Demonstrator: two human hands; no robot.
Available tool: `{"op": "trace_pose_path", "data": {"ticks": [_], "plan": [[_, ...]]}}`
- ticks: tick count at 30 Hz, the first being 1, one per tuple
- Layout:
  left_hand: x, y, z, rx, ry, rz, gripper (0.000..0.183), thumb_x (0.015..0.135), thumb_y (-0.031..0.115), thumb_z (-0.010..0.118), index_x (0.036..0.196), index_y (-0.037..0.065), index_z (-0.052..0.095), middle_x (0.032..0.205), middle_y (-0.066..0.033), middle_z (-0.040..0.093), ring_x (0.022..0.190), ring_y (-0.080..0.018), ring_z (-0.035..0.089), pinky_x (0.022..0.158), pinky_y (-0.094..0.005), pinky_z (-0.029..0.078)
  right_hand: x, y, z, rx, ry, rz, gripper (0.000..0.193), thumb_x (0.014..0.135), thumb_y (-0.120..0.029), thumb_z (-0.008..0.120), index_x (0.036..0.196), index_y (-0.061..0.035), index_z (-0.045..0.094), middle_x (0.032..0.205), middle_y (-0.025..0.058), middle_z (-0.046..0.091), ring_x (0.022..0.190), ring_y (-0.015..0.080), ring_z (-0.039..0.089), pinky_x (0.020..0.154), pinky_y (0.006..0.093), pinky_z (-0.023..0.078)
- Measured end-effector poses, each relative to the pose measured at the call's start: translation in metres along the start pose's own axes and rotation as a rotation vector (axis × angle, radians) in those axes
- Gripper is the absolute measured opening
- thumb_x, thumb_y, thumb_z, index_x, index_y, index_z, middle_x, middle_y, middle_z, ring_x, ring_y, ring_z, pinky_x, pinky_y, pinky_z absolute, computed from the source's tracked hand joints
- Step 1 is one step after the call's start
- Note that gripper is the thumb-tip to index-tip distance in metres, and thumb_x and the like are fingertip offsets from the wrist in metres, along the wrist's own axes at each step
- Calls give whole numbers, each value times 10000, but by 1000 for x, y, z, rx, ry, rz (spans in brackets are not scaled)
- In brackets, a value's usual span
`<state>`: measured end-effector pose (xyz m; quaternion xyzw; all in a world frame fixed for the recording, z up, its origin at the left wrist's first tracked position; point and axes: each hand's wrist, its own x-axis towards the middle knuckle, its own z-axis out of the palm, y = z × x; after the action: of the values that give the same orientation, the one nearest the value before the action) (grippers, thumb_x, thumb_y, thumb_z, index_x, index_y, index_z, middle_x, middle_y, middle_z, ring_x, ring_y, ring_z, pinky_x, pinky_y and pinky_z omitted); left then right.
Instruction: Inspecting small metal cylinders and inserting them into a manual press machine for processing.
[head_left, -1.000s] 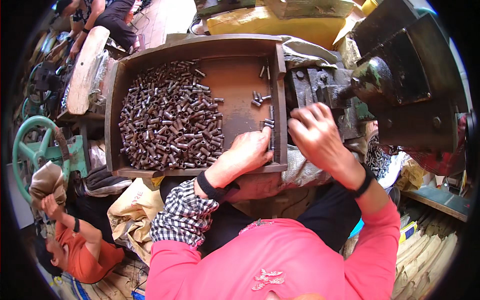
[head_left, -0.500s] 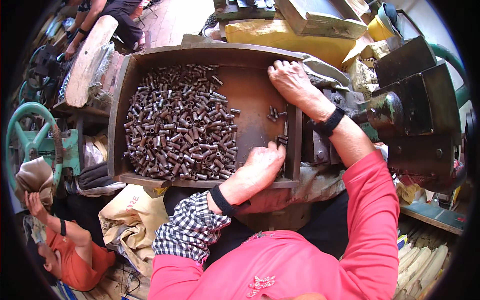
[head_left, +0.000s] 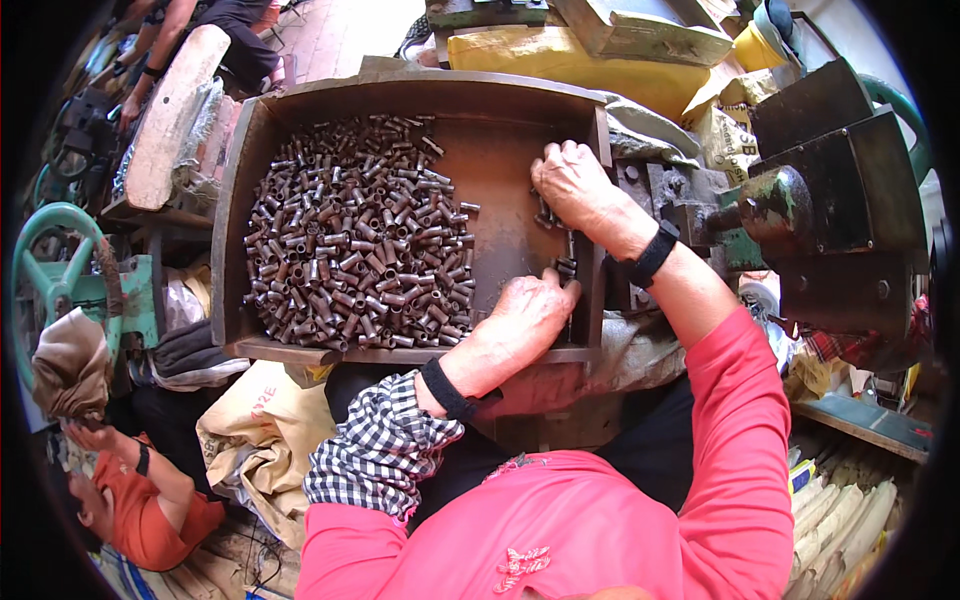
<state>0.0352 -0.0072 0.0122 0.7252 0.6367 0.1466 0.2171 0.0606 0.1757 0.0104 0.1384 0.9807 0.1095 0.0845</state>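
A shallow brown metal tray lies before me, its left and middle part heaped with short dark metal tubes. Along its right wall my left hand is closed, thumb and fingertips against a few tubes lined up there. What it pinches is mostly hidden by the fingers. Farther back, my right hand reaches over the right wall with its fingers curled inward and down. Some loose tubes lie right under it, and whatever its fingertips hold is out of sight.
To the right of the tray stands a dark machine with a round shaft. A green handwheel is at the left, near a co-worker in orange. Beige sacking lies at the tray's near left, a yellow sack behind it.
My right hand has come down from the tray's far right corner toward me, over the loose tubes. My left hand has shifted slightly along the right wall. The co-worker's hand has lowered.
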Motion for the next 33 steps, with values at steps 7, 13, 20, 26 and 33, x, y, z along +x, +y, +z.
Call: {"op": "trace_pose_path", "data": {"ticks": [7, 13, 20, 26, 33], "plan": [[-4, -7, 0, 118, 88, -22, 209, 715, 44, 566, 921, 22, 539, 740, -133, 593, 691, -300, 634, 609, -378, 510, -10, -4, 1, 224, 40, 65, 250, 668, -23, 627, 906, 19, 565, 940, 213, 552, 868, 341, 594, 748, 400, 509], [-8, -10, -2, 253, 79, -80, 167, 723, 52, 547, 883, 6, 552, 715, -126, 593, 638, -268, 626, 582, -360, 503, -27, -22, -1, 403, -14, 89, 217, 690, 16, 584, 905, 21, 555, 938, 227, 565, 867, 365, 596, 748, 415, 507], [-9, -20, 2, 192, 19, -87, 145, 738, 67, 541, 865, 20, 591, 726, -131, 588, 694, -285, 627, 633, -385, 507, -57, -38, -2, 652, 155, 103, 160, 699, -25, 557, 858, -8, 562, 812, 193, 579, 799, 354, 590, 719, 405, 480], [-6, -23, -4, 190, 181, -163, 102, 796, 129, 544, 815, 29, 551, 758, -152, 608, 694, -300, 641, 616, -404, 510, -102, -8, -13, 1446, 244, 346, 155, 760, -70, 654, 887, 11, 620, 746, 79, 641, 668, 134, 622, 607, 273, 494], [1, -14, -22, -733, 143, -356, 127, 813, 81, 529, 884, -25, 530, 743, -102, 635, 579, -185, 636, 468, -297, 482, -130, -17, -17, 2053, 155, 448, 135, 818, -63, 642, 892, -5, 544, 805, 64, 639, 742, 115, 650, 561, 215, 500]]}}
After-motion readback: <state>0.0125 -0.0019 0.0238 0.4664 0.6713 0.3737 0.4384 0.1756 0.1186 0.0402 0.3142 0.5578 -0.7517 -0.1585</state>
